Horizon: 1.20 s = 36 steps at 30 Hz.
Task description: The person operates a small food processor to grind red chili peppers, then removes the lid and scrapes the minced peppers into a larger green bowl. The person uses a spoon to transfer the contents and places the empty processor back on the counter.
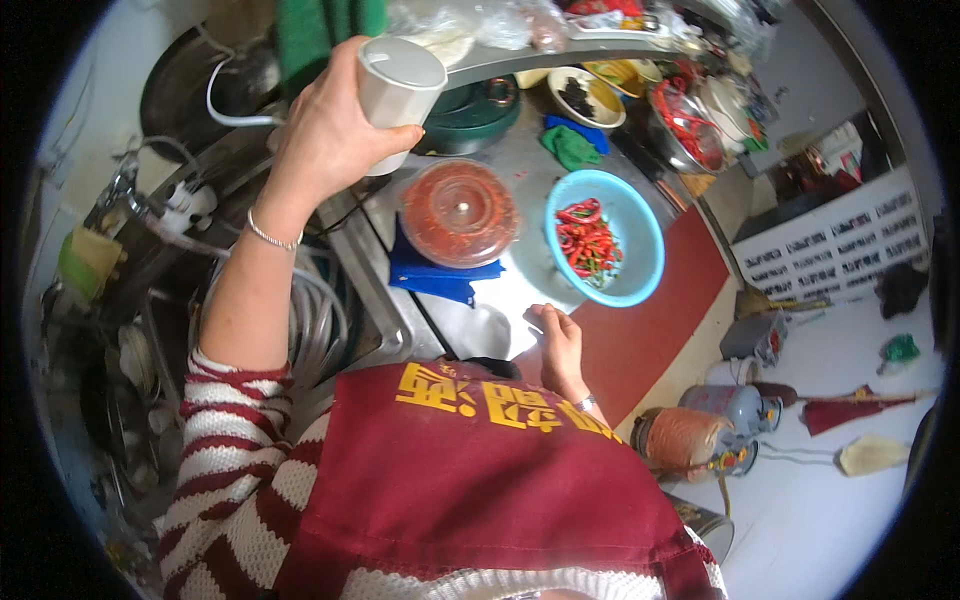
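My left hand point(330, 124) is wrapped around a pale grey cylindrical appliance body or canister point(401, 94), raised at the upper left of the clear-lidded bowl. That round bowl point(461, 214), with a small metal stub at the lid's centre, contains chopped red chili and sits on a folded blue cloth point(442, 279). My right hand point(562, 345) is low beside the counter's near edge, its fingers curled; whether they pinch something small is unclear. Beyond it stands a light blue plastic basin point(637, 244) with whole red chilies point(589, 244) inside.
A dark green lidded pot point(476, 124) stands behind the bowl, near green point(574, 148) and blue cloths. A steel shelf point(555, 61) overhangs the back. A metal bowl point(686, 135) is at the back right. Coiled hose point(319, 315) lies left; gas cylinders point(724, 409) stand right.
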### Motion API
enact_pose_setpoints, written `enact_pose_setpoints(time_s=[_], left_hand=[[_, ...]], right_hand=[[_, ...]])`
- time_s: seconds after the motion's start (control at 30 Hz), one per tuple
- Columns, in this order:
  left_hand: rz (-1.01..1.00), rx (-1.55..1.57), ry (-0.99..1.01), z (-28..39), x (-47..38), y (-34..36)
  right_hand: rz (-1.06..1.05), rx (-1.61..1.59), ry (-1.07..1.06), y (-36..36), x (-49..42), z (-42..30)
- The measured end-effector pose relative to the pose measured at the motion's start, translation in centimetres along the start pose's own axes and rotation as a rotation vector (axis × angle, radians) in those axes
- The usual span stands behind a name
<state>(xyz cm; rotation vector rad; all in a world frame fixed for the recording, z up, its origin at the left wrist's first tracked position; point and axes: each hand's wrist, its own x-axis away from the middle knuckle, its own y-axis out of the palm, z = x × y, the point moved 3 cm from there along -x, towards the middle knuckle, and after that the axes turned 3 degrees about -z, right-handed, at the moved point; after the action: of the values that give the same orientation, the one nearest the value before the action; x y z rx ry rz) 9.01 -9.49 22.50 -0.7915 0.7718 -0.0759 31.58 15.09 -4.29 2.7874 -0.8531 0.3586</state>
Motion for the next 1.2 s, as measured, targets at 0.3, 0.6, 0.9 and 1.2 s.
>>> enact_pose_setpoints(time_s=[0.3, 0.6, 0.9, 1.2], left_hand=[[-0.653, -0.329, -0.21, -6.6, 2.6, 2.8], [-0.819, -0.359, -0.276, -13.6, 3.5, 10.4], [-0.811, -0.321, -0.398, -14.3, 4.9, 15.0], [-0.871, -0.248, -0.136, -12.9, 3.6, 16.5]], right_hand=[[-0.235, 0.367, 0.032, 2.8, -4.2, -2.5], [-0.27, 0.409, 0.045, 4.6, -7.4, -3.4], [-0.261, 0.365, 0.059, 4.8, -7.9, -3.3], [-0.235, 0.335, 0.059, 4.8, -7.7, -2.7]])
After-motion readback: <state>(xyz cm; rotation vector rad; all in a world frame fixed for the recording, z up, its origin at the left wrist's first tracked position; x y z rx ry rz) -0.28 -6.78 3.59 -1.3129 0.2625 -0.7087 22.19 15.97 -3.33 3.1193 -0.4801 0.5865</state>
